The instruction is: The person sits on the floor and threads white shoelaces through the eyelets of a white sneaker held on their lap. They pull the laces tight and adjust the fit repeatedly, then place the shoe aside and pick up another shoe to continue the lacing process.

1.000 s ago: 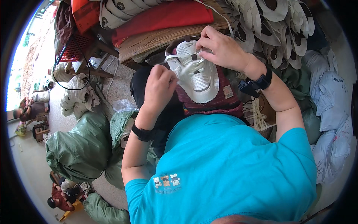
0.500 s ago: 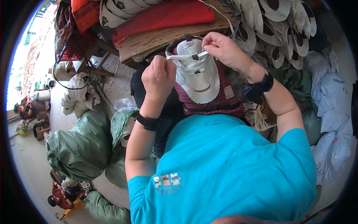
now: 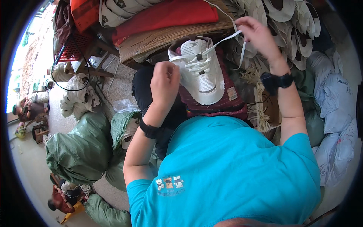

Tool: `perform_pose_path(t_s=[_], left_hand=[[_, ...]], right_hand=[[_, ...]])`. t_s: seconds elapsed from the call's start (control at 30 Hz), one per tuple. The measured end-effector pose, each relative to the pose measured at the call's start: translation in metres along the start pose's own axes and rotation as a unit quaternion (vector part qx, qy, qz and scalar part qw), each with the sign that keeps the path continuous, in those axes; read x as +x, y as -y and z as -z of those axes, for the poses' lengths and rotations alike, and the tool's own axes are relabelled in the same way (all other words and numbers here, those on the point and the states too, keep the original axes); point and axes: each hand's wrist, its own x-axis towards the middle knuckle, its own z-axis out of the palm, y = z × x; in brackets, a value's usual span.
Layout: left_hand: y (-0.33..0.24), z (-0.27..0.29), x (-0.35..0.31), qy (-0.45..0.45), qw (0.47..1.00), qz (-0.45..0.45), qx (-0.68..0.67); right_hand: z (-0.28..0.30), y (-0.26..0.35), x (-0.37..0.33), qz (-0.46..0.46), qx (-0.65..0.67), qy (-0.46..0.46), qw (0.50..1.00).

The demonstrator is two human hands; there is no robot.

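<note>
A white mesh sneaker [image 3: 206, 85] rests on a maroon striped cloth pad [image 3: 236, 102] over my lap, its toe toward me. White laces [image 3: 196, 66] cross its tongue. My right hand [image 3: 258, 36], raised to the right of the shoe's collar, pinches a white shoelace [image 3: 227, 38]. That lace runs taut from the upper eyelets, and its loose end dangles below the fingers. Beside the shoe's left side is my left hand [image 3: 165, 85], fingers curled in; whatever lies inside them is hidden.
Beyond the shoe stands a wooden bench [image 3: 151, 45] with a red cloth [image 3: 166, 19] on it. Shoe uppers [image 3: 280, 34] hang at the far right. A bundle of laces [image 3: 259, 102] hangs right of the pad. Green sacks [image 3: 81, 147] lie left; white bags [image 3: 338, 102] right. Two people sit farther left.
My right hand has moved up and right, away from the shoe, drawing the lace out into a long stretch. My left hand has loosened slightly and dropped a little, staying beside the shoe.
</note>
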Motion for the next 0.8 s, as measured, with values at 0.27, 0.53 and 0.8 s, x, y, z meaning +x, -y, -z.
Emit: perform_pose_path(t_s=[0.27,0.53,0.8], left_hand=[[0.001,0.004,0.026,0.039,0.999,-0.014,0.012],[-0.013,0.014,0.026,0.149,0.940,0.192,-0.239],[0.003,0.036,0.032,0.083,0.815,0.286,-0.498]], right_hand=[[-0.081,0.008,-0.042,0.331,-0.247,0.090,0.906],[-0.072,0.014,-0.042,-0.017,-0.012,0.287,0.958],[-0.077,-0.001,-0.025,-0.017,-0.067,0.189,0.980]])
